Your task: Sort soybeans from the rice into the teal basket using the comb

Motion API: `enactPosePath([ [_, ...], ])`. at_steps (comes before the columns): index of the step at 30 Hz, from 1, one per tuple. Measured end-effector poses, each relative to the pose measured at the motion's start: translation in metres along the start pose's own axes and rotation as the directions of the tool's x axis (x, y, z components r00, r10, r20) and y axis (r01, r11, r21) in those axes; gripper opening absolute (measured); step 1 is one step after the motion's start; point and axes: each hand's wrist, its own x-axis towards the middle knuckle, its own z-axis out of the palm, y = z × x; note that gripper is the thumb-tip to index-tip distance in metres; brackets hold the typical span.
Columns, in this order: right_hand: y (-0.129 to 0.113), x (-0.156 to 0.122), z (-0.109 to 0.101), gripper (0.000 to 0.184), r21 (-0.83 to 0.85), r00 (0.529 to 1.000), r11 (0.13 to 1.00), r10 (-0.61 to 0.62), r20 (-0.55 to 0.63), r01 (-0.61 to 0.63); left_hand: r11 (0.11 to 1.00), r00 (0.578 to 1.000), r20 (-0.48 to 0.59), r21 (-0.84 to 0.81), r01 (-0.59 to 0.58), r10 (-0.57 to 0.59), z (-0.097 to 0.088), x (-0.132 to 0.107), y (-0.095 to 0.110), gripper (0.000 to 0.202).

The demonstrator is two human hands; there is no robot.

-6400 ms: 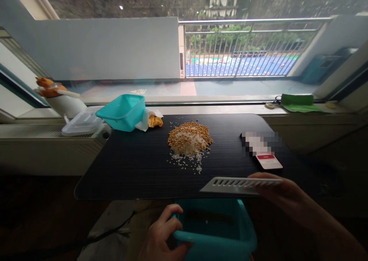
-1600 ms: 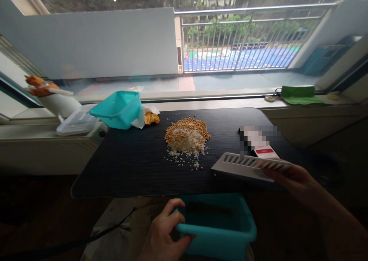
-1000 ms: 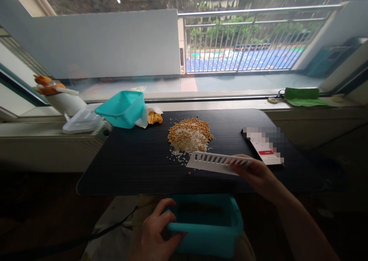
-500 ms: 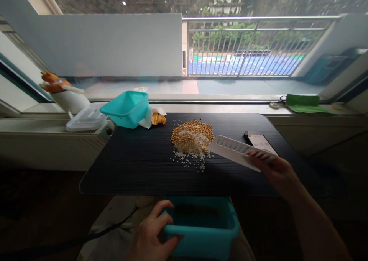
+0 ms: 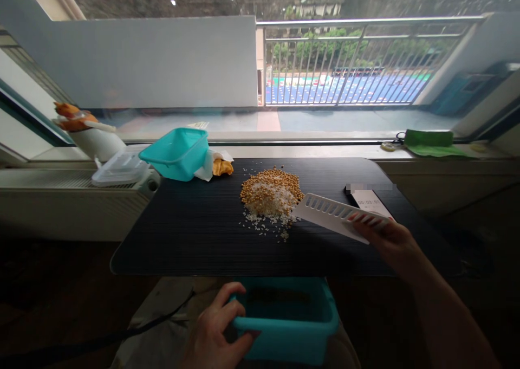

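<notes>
My right hand (image 5: 384, 241) grips one end of a white slotted plastic piece (image 5: 325, 212), flat with a row of openings along its upper side. Its far end touches or nearly touches the right edge of a pile of yellow beans (image 5: 270, 182). White rice grains (image 5: 268, 212) lie mixed into the pile and scattered along its front. Below the table edge, my left hand (image 5: 221, 325) is closed on the left rim of a turquoise plastic bin (image 5: 288, 328). The bin's inside is dark, so its contents are unclear.
On the black table (image 5: 195, 239) lies a phone (image 5: 369, 202) showing a timer. At the back left, a second turquoise basket (image 5: 176, 152) stands beside a crumpled orange-brown item (image 5: 222, 167). A clear lid (image 5: 119, 168) and a green cloth (image 5: 430, 143) rest by the window.
The view has shifted very slightly. Both hands keep their grips, and the slotted piece stays at the pile's right edge. The phone's timer display has moved on.
</notes>
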Motion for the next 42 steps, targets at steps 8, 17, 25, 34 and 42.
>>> enactPosePath([
  [8,-0.003,-0.014,-0.008,0.028,0.042,0.994,0.997,0.058,0.095,-0.063,1.0,1.0,0.007,-0.022,-0.003,0.003,0.004,0.001,0.0,0.014],
  [17,0.007,-0.036,-0.019,0.026,0.046,0.978,0.992,0.108,0.177,-0.117,0.996,0.999,0.043,-0.084,-0.006,0.01,0.009,0.005,0.008,0.016],
  [25,0.015,-0.039,-0.024,0.025,0.086,0.99,0.989,0.114,0.088,-0.122,0.992,0.998,0.07,-0.124,0.002,0.007,0.012,0.011,0.021,0.017],
  [34,0.001,-0.032,-0.009,0.032,0.068,0.982,0.992,0.093,0.164,-0.105,0.993,0.997,0.075,-0.113,0.025,-0.016,0.01,0.008,0.017,0.016],
  [42,-0.021,-0.037,-0.002,0.021,0.098,0.967,0.994,0.018,0.254,-0.044,0.992,0.998,0.055,-0.126,0.014,-0.007,0.009,0.008,0.011,0.016],
])
